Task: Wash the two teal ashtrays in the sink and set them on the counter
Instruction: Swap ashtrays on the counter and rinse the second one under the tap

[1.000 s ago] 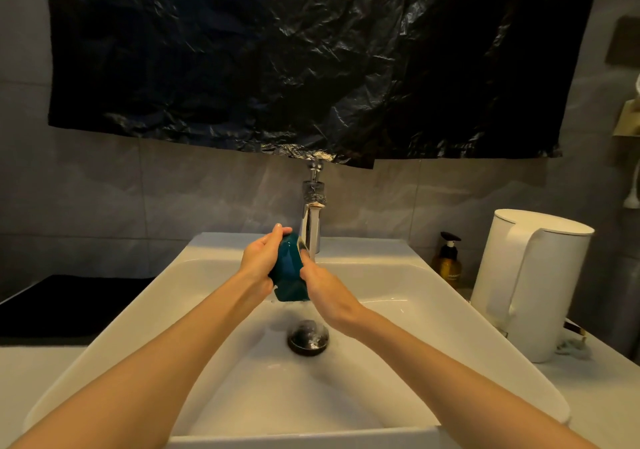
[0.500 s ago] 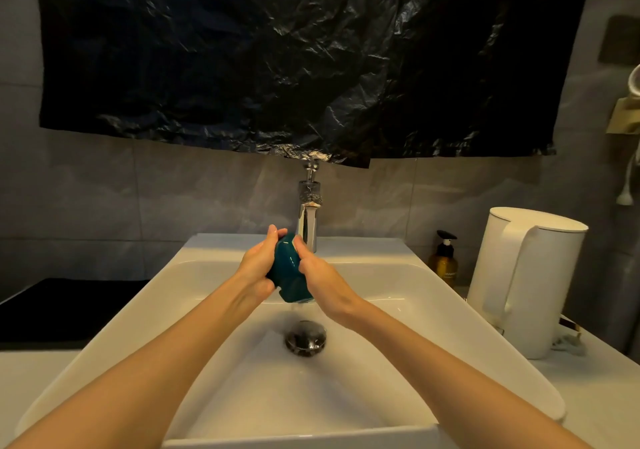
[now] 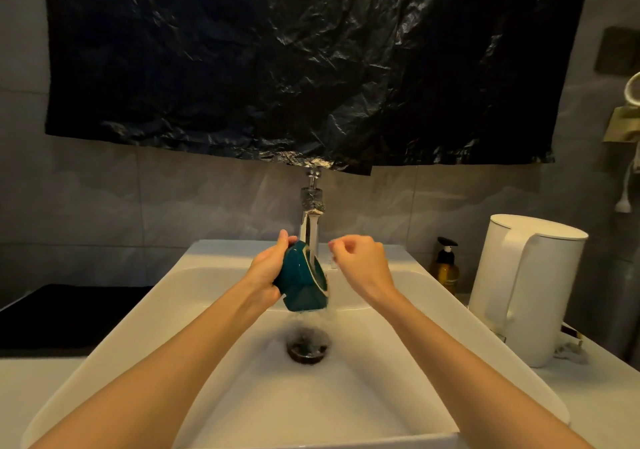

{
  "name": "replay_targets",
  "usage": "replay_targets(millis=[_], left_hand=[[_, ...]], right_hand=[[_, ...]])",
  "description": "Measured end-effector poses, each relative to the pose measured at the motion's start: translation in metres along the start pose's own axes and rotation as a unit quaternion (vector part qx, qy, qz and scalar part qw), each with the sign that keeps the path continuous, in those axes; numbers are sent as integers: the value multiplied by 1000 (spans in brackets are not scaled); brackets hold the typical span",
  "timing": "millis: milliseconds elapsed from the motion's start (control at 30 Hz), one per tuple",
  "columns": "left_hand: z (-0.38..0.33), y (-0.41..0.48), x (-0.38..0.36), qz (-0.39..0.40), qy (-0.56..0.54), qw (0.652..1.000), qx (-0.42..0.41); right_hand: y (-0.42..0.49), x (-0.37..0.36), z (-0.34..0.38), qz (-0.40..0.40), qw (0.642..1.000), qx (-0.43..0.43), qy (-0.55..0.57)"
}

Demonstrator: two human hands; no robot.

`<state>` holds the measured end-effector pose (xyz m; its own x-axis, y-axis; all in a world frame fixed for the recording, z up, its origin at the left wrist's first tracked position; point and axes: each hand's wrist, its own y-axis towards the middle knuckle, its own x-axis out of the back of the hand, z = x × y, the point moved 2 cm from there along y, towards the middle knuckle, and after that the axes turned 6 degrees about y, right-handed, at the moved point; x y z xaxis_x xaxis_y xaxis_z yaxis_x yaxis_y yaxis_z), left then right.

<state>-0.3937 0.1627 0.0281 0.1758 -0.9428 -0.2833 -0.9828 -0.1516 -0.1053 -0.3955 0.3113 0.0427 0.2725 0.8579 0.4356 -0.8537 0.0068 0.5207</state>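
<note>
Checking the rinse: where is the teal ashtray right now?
Head view, centre: the left hand holds the teal ashtray on edge under the running faucet, above the sink drain.

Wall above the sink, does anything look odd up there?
Yes: a crinkled black plastic sheet covers the wall above the faucet, its ragged lower edge hanging down to the faucet's top.

Two slim bare forearms, a bare left hand (image 3: 265, 268) and bare right hand (image 3: 362, 263)
</note>
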Motion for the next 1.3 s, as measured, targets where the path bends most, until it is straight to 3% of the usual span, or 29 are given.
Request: replay_targets(millis=[167,367,567,667,867,967,1033,1067,1133,1200,1300], left_hand=[[6,-2,-5,40,75,996,13],[7,-3,-5,47,114,992,21],[5,-2,-5,37,98,994,15],[6,0,-4,35,101,994,13],[6,0,-2,33,123,992,1],[3,-3,-1,44,112,993,-11],[1,-6,-1,51,104,993,-13],[0,-7,-2,57,104,993,-15],[0,-9,-4,70,106,992,-20],[1,-11,-6,80,106,991,-23],[3,-13,-5,89,115,989,-27]], right_hand=[[41,24,45,17,997,66,-21],[81,8,78,124,980,120,-104],[68,3,68,59,980,167,-95],[59,1,64,66,973,191,-113],[54,10,66,117,984,133,-34],[33,20,53,12,988,145,46],[22,22,35,-49,990,106,82],[17,21,25,-43,992,60,101],[8,12,8,34,978,-82,191],[0,5,-1,105,931,-205,285],[-6,1,-11,172,923,-236,252]])
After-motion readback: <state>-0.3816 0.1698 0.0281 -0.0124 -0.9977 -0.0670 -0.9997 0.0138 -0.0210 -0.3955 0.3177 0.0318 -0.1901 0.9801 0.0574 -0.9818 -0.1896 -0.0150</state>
